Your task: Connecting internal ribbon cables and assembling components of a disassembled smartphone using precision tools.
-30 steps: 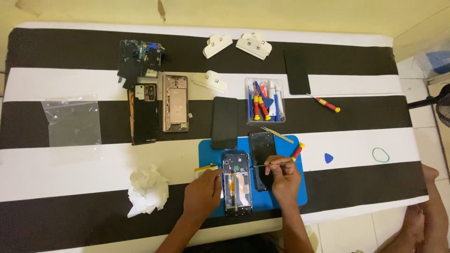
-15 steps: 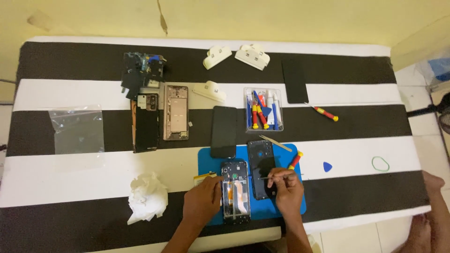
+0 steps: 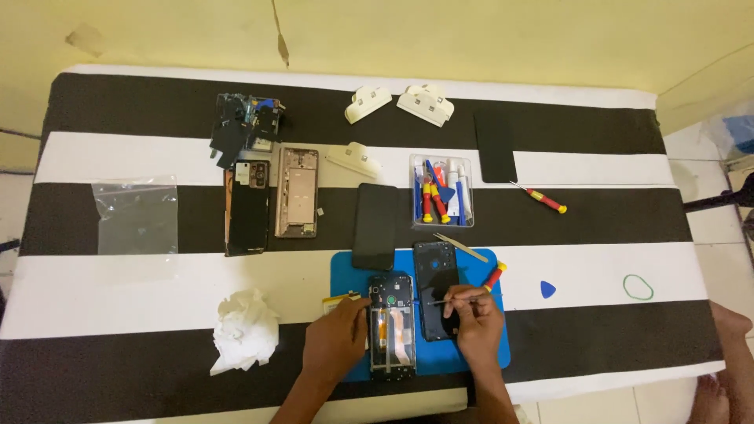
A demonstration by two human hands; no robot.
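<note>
My left hand (image 3: 339,338) rests at the left edge of the opened phone (image 3: 391,326), low in the middle of the frame, fingers curled against its side to steady it; whether they grip it or only press, I cannot tell. The phone lies flat on the blue mat (image 3: 345,271), its insides facing up, with an orange strip showing in the lower half.

My right hand (image 3: 477,323) sits just right of the phone, fingers pinched narrow around a thin metal tool (image 3: 452,299). The tool points left, its tip reaching toward the upper part of the phone. Between my 2 hands, beside the phone, lies a dark back cover (image 3: 436,289), partly under my right fingers.

Above the mat stand a clear tray of tools (image 3: 442,191) and a black phone (image 3: 375,226) face down. A red-handled screwdriver (image 3: 540,198) lies to the right of the tray. A crumpled white tissue (image 3: 245,330) sits lower left, on the striped table (image 3: 118,153).
</note>
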